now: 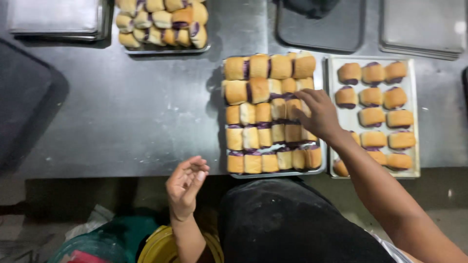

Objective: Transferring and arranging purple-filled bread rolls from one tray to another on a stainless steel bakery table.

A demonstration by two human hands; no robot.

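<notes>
Grey steel worktable fills most of the view, scuffed and dusted with flour, seen from above. Middle tray sits at the near edge, packed tight with golden bread rolls with purple filling, stacked in rows, some lying on top of others. Right hand reaches over this tray from the right, palm down, fingers spread and curled, fingertips touching rolls in the far-right part of the pile; whether it actually grips one I cannot tell. Left hand hangs off the near table edge, left of the tray, palm up, fingers loosely curled, holding nothing, well apart from the rolls.

Just beside the middle tray on the right, a second tray holds similar purple-filled rolls spaced apart in rows; the right forearm crosses its near-left corner. Far, left of centre, a third tray carries a heap of the same rolls, partly cut off by the frame. Empty stacked trays at far left, more at far right, one dark tray between. Below the table edge: dark apron or clothing, a yellow bucket rim, green plastic bag.
</notes>
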